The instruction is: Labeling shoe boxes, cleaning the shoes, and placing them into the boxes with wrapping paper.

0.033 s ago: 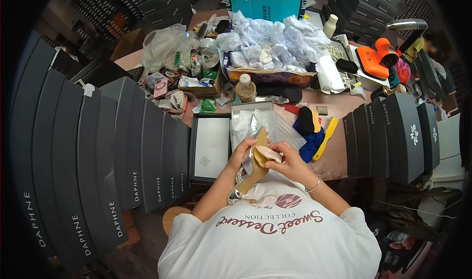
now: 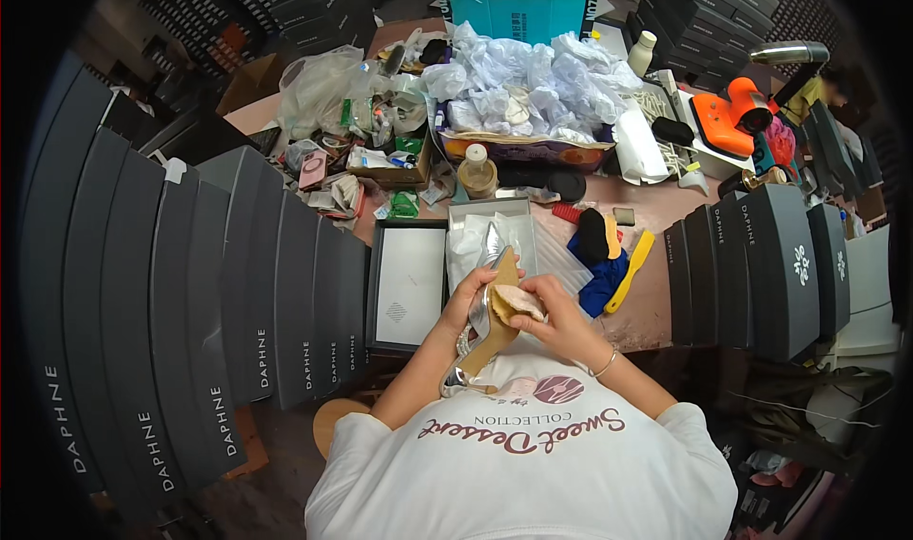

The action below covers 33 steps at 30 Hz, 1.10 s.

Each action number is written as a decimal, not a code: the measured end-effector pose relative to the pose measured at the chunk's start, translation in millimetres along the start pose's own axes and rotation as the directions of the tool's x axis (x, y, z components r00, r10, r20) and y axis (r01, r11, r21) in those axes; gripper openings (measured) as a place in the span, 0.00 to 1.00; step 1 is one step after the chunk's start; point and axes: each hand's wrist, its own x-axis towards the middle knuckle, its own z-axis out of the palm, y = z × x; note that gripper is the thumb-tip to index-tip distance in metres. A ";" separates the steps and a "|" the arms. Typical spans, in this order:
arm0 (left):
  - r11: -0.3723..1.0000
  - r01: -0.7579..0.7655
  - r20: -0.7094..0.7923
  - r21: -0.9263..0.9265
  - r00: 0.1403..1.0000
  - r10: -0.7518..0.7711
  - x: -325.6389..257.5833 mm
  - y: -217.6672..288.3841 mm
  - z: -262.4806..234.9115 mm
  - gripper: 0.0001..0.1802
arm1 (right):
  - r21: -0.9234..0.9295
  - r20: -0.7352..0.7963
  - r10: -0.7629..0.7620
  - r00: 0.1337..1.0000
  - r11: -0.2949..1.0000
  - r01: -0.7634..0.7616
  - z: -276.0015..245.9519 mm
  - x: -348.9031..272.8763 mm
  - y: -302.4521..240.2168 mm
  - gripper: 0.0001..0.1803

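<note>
In front of my chest, my left hand (image 2: 466, 297) is wrapped round a silver high-heeled shoe (image 2: 487, 348). The shoe's tan sole faces me, with its heel end low near my shirt. My right hand (image 2: 559, 319) pinches a pale, cloth-like pad (image 2: 519, 300) with a yellowish edge. That pad lies against the middle of the sole. Just beyond my hands, another silver shoe (image 2: 492, 239) rests on white paper in an open grey shoebox (image 2: 490, 205). A dark box lid (image 2: 375, 283) with a white inside lies left of it.
Dark shoeboxes (image 2: 249, 283) stand in a row at my left, with more boxes (image 2: 780, 264) at right. A yellow-handled brush (image 2: 630, 274) and a blue cloth (image 2: 594, 288) lie right of the shoebox. Behind are a bottle (image 2: 476, 173), crumpled white paper (image 2: 523, 69) and an orange device (image 2: 718, 121).
</note>
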 end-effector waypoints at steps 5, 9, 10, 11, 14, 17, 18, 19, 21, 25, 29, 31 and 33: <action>1.000 -0.011 -0.053 -0.026 0.999 0.010 -2.7 -7.4 -18.6 0.29 | 0.075 0.090 0.022 0.996 0.997 -0.029 9.0 -10.3 1.1 0.30; 0.995 0.001 -0.029 -0.096 1.000 -0.004 -8.8 -9.9 -17.4 0.29 | -0.013 0.081 0.053 0.995 0.999 -0.052 13.6 -11.2 -2.7 0.27; 0.998 -0.028 -0.045 -0.064 0.999 0.025 -9.0 -8.8 -15.3 0.30 | -0.031 0.057 0.053 0.997 0.998 -0.052 10.5 -10.8 -3.2 0.25; 0.998 -0.056 -0.059 -0.031 0.997 0.054 -9.3 -7.3 -12.0 0.30 | -0.048 0.033 0.054 0.998 0.997 -0.052 4.2 -10.3 -3.3 0.23; 0.996 -0.092 -0.053 0.024 0.994 0.093 -12.6 -1.5 -6.7 0.31 | 0.069 -0.063 0.123 0.990 0.991 -0.118 -4.8 -14.0 14.9 0.23; 0.999 -0.054 0.000 -0.009 0.999 0.054 -15.1 -1.1 4.5 0.31 | -0.048 -0.294 0.041 0.955 0.997 -0.058 -9.9 -0.4 22.3 0.19; 0.999 -0.042 0.021 -0.033 0.999 0.042 -16.4 -2.0 4.7 0.30 | -0.206 -0.361 -0.090 0.928 0.978 0.015 -9.3 12.7 16.9 0.18; 0.998 -0.026 0.051 -0.053 0.998 0.029 -16.4 -1.2 5.8 0.28 | -0.369 -0.410 -0.230 0.883 0.927 0.071 -7.6 20.5 7.6 0.18; 0.995 0.007 0.027 -0.100 1.000 -0.004 -14.0 -4.5 -6.6 0.28 | -0.445 -0.266 -0.304 0.915 0.881 0.163 3.7 19.4 -3.4 0.20; 0.992 -0.084 -0.040 -0.094 0.996 0.081 -13.9 2.1 -9.2 0.28 | -0.354 -0.111 -0.321 0.941 0.897 0.264 21.6 5.6 -7.9 0.19; 0.986 -0.053 -0.053 -0.159 0.998 0.045 -10.9 3.9 -14.6 0.33 | -0.356 -0.098 -0.246 0.964 0.913 0.197 8.3 13.1 0.0 0.17; 0.992 -0.034 -0.074 -0.124 0.997 0.025 -11.1 3.9 -16.3 0.31 | -0.369 -0.193 -0.250 0.949 0.915 0.166 -4.9 34.2 6.7 0.18; 0.996 -0.026 -0.076 -0.082 0.997 0.020 -9.8 5.1 -15.4 0.30 | -0.355 -0.196 -0.265 0.944 0.917 0.184 -6.7 47.0 9.7 0.18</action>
